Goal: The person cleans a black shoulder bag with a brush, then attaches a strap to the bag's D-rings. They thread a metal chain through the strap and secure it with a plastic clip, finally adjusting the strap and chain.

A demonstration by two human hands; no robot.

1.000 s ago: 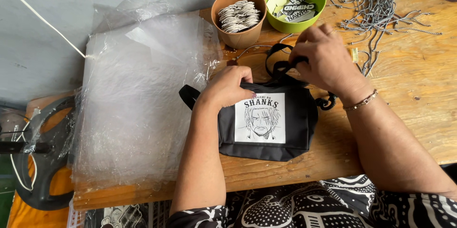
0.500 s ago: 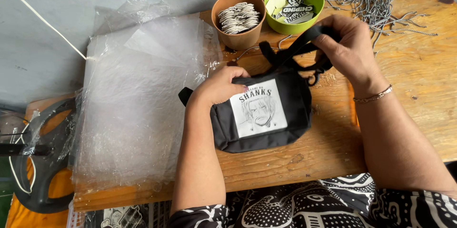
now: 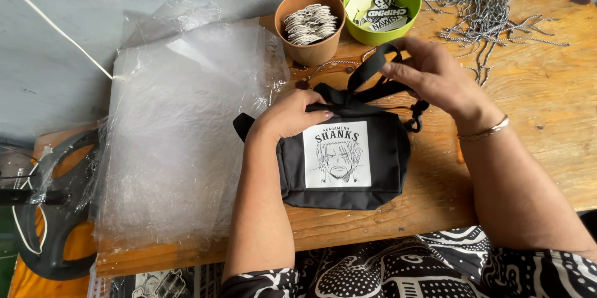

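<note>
Strap point(image 3: 373, 68) is pinched by right hand point(image 3: 435, 77); bag point(image 3: 348, 155) is pressed by left hand point(image 3: 292, 114). Cups point(image 3: 311, 27) beyond could be tipped by a swinging strap.

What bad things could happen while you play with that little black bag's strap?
The right hand lifts the black strap right beside the brown cup and green bowl, so a swing might tip them over. The black bag, pinned only by the left hand, might slide toward the table edge.
</note>
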